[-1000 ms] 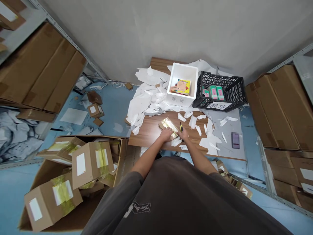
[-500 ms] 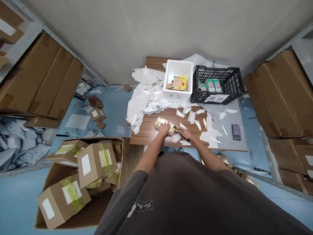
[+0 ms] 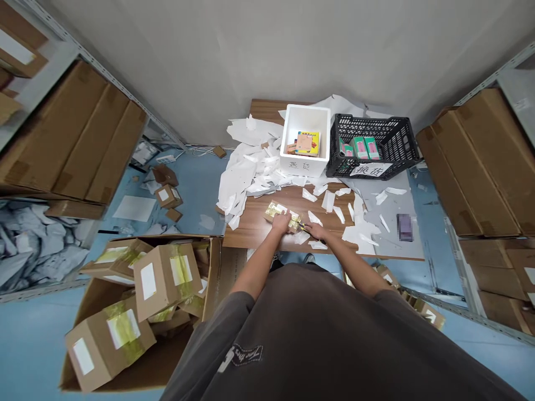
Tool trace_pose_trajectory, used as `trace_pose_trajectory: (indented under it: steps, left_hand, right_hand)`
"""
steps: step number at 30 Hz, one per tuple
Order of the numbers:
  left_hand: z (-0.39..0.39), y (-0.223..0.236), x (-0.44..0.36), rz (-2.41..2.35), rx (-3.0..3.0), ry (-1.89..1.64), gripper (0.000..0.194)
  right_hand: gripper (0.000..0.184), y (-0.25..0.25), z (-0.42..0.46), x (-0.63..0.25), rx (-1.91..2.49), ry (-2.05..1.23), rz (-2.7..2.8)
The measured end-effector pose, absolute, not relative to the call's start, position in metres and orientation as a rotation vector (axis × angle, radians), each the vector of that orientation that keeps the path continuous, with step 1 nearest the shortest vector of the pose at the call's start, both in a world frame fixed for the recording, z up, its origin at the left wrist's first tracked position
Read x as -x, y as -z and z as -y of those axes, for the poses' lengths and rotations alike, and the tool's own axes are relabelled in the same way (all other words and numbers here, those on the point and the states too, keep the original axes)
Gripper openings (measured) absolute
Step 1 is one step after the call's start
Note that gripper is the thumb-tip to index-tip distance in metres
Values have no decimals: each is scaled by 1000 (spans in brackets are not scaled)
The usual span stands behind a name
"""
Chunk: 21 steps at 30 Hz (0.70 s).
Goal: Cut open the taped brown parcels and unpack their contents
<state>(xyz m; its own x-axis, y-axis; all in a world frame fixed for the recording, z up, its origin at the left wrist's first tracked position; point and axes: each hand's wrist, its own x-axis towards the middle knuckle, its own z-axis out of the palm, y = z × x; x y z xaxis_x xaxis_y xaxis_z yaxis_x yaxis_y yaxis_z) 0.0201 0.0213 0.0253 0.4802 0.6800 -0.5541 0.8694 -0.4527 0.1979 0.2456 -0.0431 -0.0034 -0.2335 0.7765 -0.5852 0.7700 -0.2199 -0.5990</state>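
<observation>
The box [image 3: 273,209] slants lengthwise from far left to near right, left hand [image 3: 281,223] on it, grip unclear, right hand [image 3: 316,230] clasping a cutter [image 3: 302,226] at its right end.

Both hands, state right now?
Left hand: on the taped box; open or closed, can't tell.
Right hand: closed, holding the box cutter.
</observation>
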Motion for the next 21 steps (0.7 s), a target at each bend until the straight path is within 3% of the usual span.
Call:
trace_pose_trajectory:
  steps: [13,21]
  left_hand:
    - [-20,-25,-18,-1242,-2309,549,107]
    - [-19,-22,-17,-1254,-2314,531,105]
  right_hand:
    - [33,-8,36,-242,1920,-1518,2017]
    - [38,-8,63,-233,1994,-1599,1751]
